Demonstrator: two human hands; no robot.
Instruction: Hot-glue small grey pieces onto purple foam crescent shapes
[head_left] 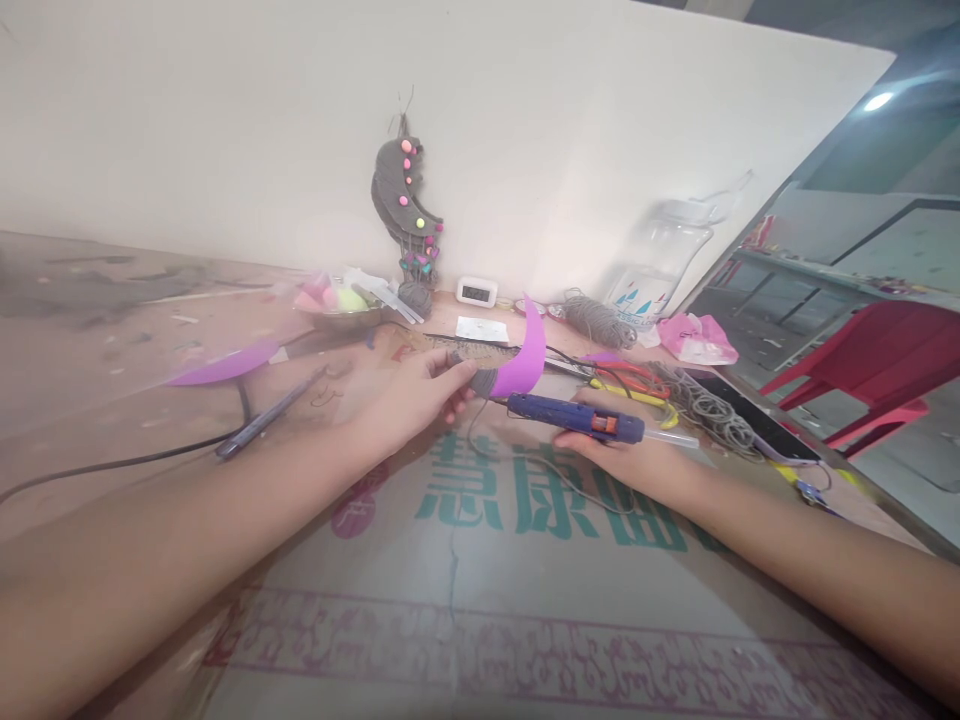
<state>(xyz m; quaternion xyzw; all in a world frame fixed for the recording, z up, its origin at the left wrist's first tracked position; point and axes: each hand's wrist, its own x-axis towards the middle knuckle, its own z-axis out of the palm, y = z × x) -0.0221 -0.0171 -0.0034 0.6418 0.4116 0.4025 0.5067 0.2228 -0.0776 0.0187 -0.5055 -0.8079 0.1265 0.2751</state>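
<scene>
My left hand (431, 395) pinches the lower end of a purple crescent (529, 352), where grey yarn (484, 382) is wound round it. The crescent's other tip curves up, bare of yarn. In my right hand (611, 450) is a blue glue gun (574, 416) with a clear glue stick out of its back. Its nozzle points left, close to the wound yarn; whether it touches I cannot tell. A loose strand of yarn trails from the crescent across the table, under the gun toward my right wrist.
A yarn-covered moon (397, 190) with pompoms leans on the white board. A bowl (345, 315), a small clock (477, 292), a yarn skein (600, 320) and a clear bottle (660, 262) line the back. Scissors (626, 378) and a phone (754, 415) lie right, another purple piece (229, 364) left.
</scene>
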